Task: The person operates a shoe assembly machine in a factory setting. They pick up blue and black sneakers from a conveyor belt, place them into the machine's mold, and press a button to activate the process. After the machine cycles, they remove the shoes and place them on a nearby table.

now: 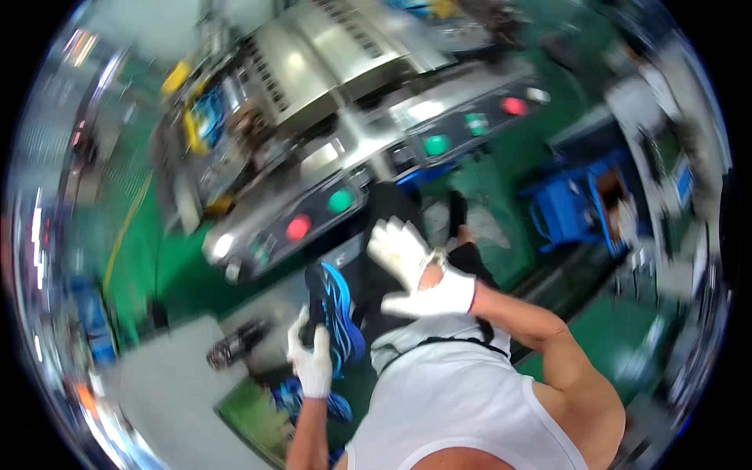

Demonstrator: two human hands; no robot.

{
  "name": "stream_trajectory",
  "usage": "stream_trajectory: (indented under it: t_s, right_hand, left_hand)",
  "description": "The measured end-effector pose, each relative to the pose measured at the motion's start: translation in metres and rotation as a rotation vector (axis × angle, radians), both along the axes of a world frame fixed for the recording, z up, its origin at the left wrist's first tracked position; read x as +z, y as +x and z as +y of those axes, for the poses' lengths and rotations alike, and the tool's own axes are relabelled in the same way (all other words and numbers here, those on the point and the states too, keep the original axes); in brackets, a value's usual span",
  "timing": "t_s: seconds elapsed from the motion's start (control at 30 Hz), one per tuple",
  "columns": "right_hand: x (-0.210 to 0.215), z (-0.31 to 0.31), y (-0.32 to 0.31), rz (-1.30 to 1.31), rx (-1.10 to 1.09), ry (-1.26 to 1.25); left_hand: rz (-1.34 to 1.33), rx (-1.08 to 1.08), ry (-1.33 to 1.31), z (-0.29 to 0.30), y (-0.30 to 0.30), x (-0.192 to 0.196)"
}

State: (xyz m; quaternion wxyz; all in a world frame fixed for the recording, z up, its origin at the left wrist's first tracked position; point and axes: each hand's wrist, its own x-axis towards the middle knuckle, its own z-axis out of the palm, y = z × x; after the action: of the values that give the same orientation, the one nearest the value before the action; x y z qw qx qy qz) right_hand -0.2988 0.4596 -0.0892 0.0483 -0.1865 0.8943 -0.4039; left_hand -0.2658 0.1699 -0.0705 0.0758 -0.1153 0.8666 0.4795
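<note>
Green floor, grey mat on it, blue crates standing farther off

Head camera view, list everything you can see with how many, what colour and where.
Black and blue sports shoe: one, held in the left hand, centre.
Second blue shoe: one, below the held one, partly hidden.
Silver metal machine: one, upper centre, blurred.
Round green buttons: three, on the machine's dark panels.
Round red buttons: two, on the same panels.
Blue crate: one, right, on the green floor.
Grey table: one, lower left.
White sleeveless top: one, bottom centre.
Left hand: white glove, gripping the shoe.
Right hand: white glove, fingers spread, holding nothing.
</note>
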Motion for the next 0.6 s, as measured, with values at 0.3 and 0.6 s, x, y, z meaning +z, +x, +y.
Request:
stream_trajectory:
  t_s: [0.3, 0.6]
  right_hand:
    - [0.004, 0.106, 0.112, 0.256, -0.937, 0.182]
    - [0.023, 0.528, 0.111, 0.521, -1.755, 0.075]
  left_hand:
    - [0.102, -0.561, 0.603, 0.313, -0.011, 0.05]
    - [0.581, -1.543, 0.732, 0.392, -0.011, 0.034]
